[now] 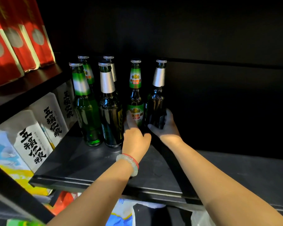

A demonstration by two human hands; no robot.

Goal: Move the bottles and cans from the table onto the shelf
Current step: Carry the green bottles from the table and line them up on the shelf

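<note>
Two rear bottles (84,66) sit mostly hidden (only necks show).

Head camera, close, angled down at shelf (104,167).

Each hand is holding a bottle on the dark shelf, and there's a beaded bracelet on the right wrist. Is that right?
Almost. The bracelet is on the left wrist, not the right. The head view shows it just behind the left hand, which holds the green-labelled bottle. The right hand holds the silver-necked bottle, and both bottles are on the dark shelf.
</note>
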